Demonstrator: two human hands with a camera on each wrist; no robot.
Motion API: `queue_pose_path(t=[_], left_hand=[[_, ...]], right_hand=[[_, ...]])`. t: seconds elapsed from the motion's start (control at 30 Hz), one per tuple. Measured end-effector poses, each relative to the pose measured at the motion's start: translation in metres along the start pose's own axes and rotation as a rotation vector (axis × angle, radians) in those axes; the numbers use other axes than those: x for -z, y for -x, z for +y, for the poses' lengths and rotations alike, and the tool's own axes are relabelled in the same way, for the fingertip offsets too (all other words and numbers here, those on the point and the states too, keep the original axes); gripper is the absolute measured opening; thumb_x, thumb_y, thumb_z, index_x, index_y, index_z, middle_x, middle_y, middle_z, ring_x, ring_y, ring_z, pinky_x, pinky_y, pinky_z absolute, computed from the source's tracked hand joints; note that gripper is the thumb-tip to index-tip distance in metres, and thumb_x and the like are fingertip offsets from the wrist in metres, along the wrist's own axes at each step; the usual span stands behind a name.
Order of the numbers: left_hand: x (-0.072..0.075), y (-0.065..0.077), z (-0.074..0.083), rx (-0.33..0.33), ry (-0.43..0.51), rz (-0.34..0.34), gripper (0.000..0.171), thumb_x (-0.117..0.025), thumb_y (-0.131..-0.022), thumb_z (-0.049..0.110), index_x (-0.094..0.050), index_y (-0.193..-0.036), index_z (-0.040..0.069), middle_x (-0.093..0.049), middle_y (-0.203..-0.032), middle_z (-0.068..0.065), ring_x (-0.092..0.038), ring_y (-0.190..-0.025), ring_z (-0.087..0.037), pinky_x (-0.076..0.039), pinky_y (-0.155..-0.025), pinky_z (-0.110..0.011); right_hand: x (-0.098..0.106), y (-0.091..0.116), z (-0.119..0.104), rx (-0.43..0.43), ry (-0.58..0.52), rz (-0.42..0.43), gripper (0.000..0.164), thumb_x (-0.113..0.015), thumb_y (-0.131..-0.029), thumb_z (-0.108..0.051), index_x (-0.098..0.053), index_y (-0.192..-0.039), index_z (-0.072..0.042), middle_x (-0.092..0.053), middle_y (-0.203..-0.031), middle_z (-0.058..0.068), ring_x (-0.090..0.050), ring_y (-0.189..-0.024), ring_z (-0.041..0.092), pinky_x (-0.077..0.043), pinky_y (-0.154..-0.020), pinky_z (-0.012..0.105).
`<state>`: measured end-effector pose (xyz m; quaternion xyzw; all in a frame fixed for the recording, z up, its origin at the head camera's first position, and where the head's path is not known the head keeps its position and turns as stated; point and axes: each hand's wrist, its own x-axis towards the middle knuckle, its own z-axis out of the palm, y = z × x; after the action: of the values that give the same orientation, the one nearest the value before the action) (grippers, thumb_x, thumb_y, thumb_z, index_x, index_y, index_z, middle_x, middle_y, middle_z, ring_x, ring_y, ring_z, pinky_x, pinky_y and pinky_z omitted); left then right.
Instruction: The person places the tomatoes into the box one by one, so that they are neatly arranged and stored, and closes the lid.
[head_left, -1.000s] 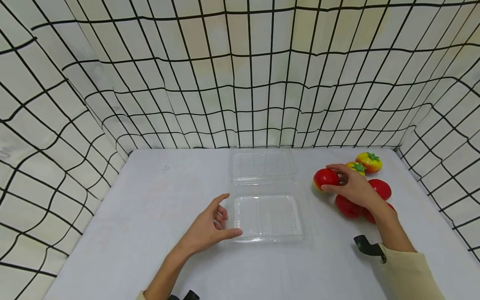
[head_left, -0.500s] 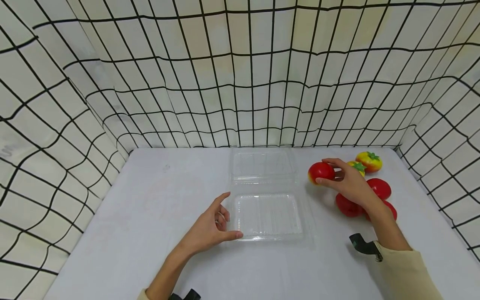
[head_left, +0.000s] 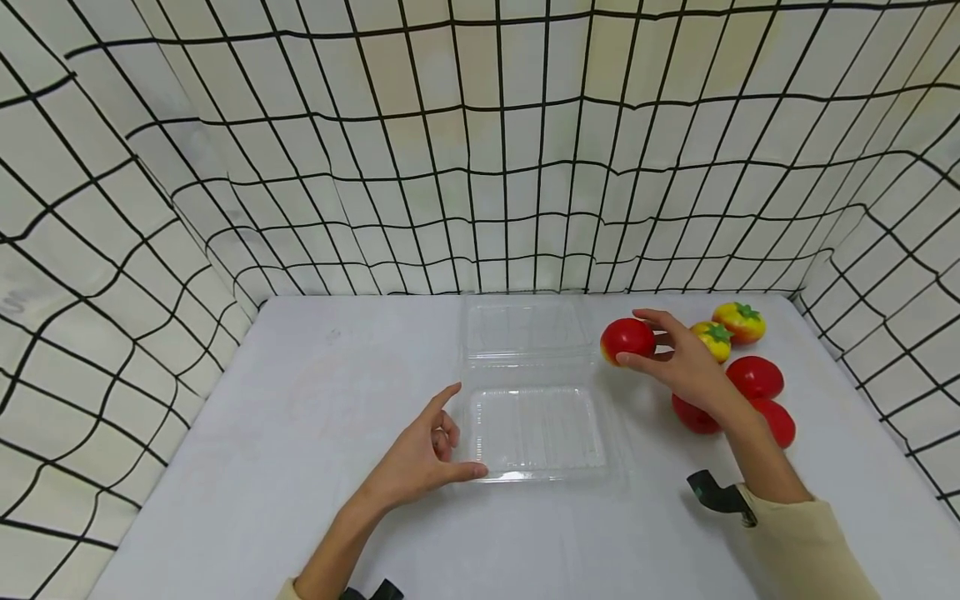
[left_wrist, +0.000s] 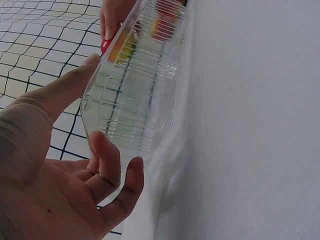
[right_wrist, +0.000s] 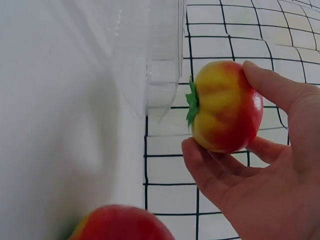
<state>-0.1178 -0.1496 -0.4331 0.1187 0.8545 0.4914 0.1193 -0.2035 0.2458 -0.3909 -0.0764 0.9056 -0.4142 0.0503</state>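
My right hand [head_left: 693, 367] grips a toy tomato [head_left: 627, 340] between thumb and fingers, lifted off the table just right of a clear plastic clamshell box [head_left: 536, 429]. In the right wrist view this tomato [right_wrist: 225, 107] is red, fading to yellow, with its green leafy top turned downward to the table. The box lies opened flat, lid away from me, and nothing sits in it. At its left side is my left hand [head_left: 416, 457], thumb straight on the near left corner and index finger along the rim. The left wrist view shows its other fingers loosely bent beside the wall.
Several more toy tomatoes lie at the right: two yellowish ones [head_left: 738, 322] with green tops up at the back, and red ones [head_left: 754, 377] nearer, partly behind the right forearm. A black net [head_left: 517, 167] over white walls surrounds the white-covered table [head_left: 337, 350].
My right hand has carried the tomato leftward and slightly up, away from the other tomatoes toward the box. The left hand and the box have stayed nearly in place.
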Motion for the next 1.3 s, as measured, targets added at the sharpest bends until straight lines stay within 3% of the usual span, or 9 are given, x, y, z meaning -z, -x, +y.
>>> queue_pose_path(t=[0.4,0.63,0.73,1.0,1.17,1.3], left_hand=[[-0.001,0.0,-0.001,-0.003,0.003,-0.008,0.116,-0.095,-0.074,0.033,-0.025,-0.165,0.017,-0.055,-0.098,-0.006,-0.049,-0.07,-0.005,-0.044,-0.063,-0.019],[-0.001,0.0,-0.002,-0.004,-0.017,0.001,0.117,-0.096,-0.073,0.034,-0.025,-0.165,0.016,-0.055,-0.096,-0.004,-0.05,-0.072,-0.005,-0.044,-0.065,-0.019],[-0.001,0.0,-0.002,-0.008,-0.019,0.003,0.117,-0.096,-0.073,0.034,-0.025,-0.165,0.016,-0.055,-0.096,-0.004,-0.05,-0.073,-0.006,-0.044,-0.066,-0.018],[-0.001,-0.001,-0.002,-0.023,-0.007,0.003,0.116,-0.095,-0.074,0.032,-0.025,-0.165,0.015,-0.054,-0.095,-0.004,-0.05,-0.074,-0.007,-0.044,-0.067,-0.018],[-0.001,0.0,-0.003,-0.028,0.003,-0.004,0.116,-0.095,-0.075,0.031,-0.024,-0.165,0.015,-0.054,-0.095,-0.005,-0.05,-0.073,-0.006,-0.044,-0.066,-0.018],[-0.001,0.0,-0.004,-0.026,0.003,-0.004,0.116,-0.095,-0.075,0.031,-0.024,-0.165,0.015,-0.054,-0.095,-0.004,-0.049,-0.072,-0.005,-0.044,-0.065,-0.018]], right_hand=[[-0.013,0.001,-0.01,0.031,-0.086,0.024,0.078,-0.077,-0.094,-0.038,-0.038,-0.158,-0.019,-0.045,-0.157,0.017,-0.053,-0.134,0.039,-0.062,-0.096,0.042],[-0.027,0.001,-0.014,0.012,-0.153,0.022,0.088,-0.084,-0.088,-0.036,-0.033,-0.159,-0.021,-0.036,-0.162,0.017,-0.046,-0.141,0.043,-0.061,-0.099,0.054],[-0.032,0.0,-0.016,0.011,-0.189,0.025,0.09,-0.086,-0.086,-0.034,-0.034,-0.158,-0.023,-0.037,-0.162,0.015,-0.046,-0.141,0.041,-0.061,-0.099,0.054],[-0.04,-0.004,-0.023,0.124,-0.167,0.058,0.086,-0.086,-0.085,-0.021,-0.038,-0.156,-0.015,-0.047,-0.155,0.018,-0.05,-0.135,0.039,-0.061,-0.097,0.054],[-0.044,-0.002,-0.028,0.104,-0.159,0.044,0.086,-0.087,-0.085,-0.024,-0.04,-0.156,-0.019,-0.047,-0.154,0.018,-0.052,-0.13,0.038,-0.064,-0.091,0.047],[-0.049,-0.003,-0.029,0.106,-0.169,0.033,0.082,-0.086,-0.085,-0.026,-0.042,-0.155,-0.023,-0.047,-0.154,0.017,-0.052,-0.131,0.038,-0.064,-0.093,0.047]])
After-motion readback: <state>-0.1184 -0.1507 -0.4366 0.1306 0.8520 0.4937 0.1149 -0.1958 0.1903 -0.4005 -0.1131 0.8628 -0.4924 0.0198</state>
